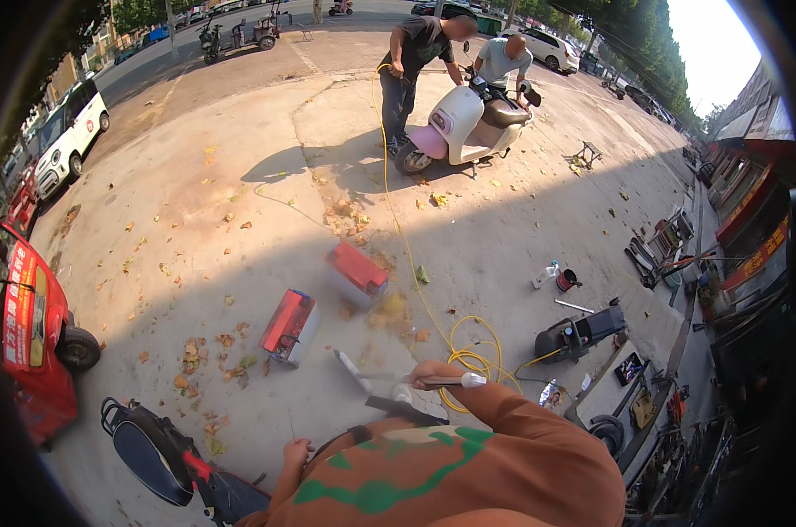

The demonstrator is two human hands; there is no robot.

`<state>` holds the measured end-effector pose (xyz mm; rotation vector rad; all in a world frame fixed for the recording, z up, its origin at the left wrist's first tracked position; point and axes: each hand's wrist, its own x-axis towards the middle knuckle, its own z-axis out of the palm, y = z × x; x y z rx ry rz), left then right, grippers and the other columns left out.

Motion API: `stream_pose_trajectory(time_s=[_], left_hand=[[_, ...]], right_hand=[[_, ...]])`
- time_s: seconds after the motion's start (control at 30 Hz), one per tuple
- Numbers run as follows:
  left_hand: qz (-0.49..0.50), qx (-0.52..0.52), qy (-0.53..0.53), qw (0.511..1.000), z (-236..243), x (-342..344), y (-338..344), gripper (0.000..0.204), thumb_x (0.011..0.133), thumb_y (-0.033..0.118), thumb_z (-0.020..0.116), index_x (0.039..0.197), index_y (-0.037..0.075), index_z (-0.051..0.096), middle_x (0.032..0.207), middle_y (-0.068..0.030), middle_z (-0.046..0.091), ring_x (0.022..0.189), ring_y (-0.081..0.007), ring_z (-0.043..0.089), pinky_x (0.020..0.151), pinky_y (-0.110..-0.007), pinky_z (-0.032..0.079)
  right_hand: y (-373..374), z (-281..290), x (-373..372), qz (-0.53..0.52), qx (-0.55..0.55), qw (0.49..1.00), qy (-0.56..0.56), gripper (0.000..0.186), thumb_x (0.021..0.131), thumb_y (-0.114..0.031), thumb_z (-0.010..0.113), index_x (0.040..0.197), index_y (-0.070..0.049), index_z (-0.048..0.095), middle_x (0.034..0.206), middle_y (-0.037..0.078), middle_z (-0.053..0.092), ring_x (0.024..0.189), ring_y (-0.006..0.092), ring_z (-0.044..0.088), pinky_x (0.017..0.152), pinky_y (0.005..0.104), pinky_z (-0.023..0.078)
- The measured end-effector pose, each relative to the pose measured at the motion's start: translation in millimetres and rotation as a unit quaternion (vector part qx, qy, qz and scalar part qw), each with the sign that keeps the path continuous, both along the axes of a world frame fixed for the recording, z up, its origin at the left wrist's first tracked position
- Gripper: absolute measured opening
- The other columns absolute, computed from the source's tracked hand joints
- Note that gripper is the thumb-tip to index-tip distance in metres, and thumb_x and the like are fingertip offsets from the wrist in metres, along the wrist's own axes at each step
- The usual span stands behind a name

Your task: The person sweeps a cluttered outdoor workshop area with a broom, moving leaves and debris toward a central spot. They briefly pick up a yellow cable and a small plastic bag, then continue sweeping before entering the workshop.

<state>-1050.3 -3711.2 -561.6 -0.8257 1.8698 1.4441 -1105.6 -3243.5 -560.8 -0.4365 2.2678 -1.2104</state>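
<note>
Hands: right [433, 376] grips a slim tool [389, 378]; left [296, 452] pinches a thin wire [291, 427].

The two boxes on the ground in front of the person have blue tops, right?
Not quite. The head view shows the two boxes lying on the ground in front of the person, as you said, but their tops are red, not blue.

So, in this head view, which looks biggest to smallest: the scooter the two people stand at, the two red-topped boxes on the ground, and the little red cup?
1. The white and pink scooter, though it is farthest away.
2. The two red-topped boxes: they look about alike, so no ranking between them.
3. The small red cup.
</note>
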Motion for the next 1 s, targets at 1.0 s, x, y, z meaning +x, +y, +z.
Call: stream_pose_trajectory(time_s=[1.0], left_hand=[[-0.125, 0.011, 0.079, 0.989, -21, -238, 207, 0.023, 0.086, 0.026, 0.056, 0.09, 0.004, 0.063, 0.069, -0.0052, 0.063, 0.046, -0.0059, 0.043, 0.043, -0.021, 0.033]], right_hand=[[222, 94, -63, -0.539, -0.132, 0.733, -0.393, 0.01, 0.079, -0.003, 0.057, 0.088, 0.002, 0.054, 0.066, 0.009, 0.055, 0.046, 0.0107, 0.049, 0.037, 0.0245, 0.04]])
